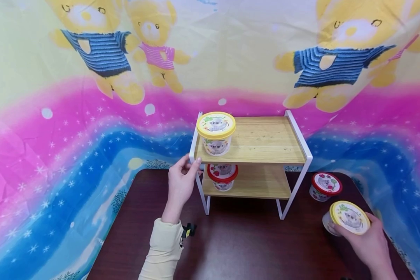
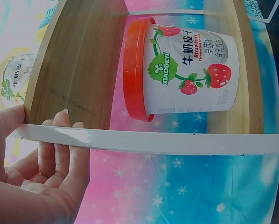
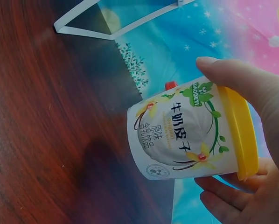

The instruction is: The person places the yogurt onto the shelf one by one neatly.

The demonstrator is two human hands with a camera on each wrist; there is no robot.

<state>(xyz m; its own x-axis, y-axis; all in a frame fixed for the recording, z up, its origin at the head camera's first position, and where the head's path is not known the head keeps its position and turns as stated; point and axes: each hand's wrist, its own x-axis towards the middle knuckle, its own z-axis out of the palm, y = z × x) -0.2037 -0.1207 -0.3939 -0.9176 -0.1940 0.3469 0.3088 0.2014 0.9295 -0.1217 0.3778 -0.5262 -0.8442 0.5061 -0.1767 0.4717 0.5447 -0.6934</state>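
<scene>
My left hand [image 1: 182,179] grips the top left corner of a two-tier shelf rack [image 1: 266,155]; in the left wrist view its fingers [image 2: 60,154] curl round the white metal frame [image 2: 153,141] and the thumb lies at the upper board's edge. My right hand [image 1: 369,241] holds a paper tub with a yellow lid [image 1: 350,218] at the table's right side, thumb on one side and fingers on the other. The right wrist view shows this yellow-lidded tub [image 3: 186,135] printed with vanilla flowers. Just behind it stands a red-lidded tub [image 1: 325,186].
Another yellow-lidded tub [image 1: 216,132] stands at the left of the upper board. A red-lidded strawberry tub [image 2: 186,70] sits below it on the lower board. The dark wooden table [image 1: 245,245] ends at a bear-print cloth [image 1: 231,77] hanging behind and at the sides.
</scene>
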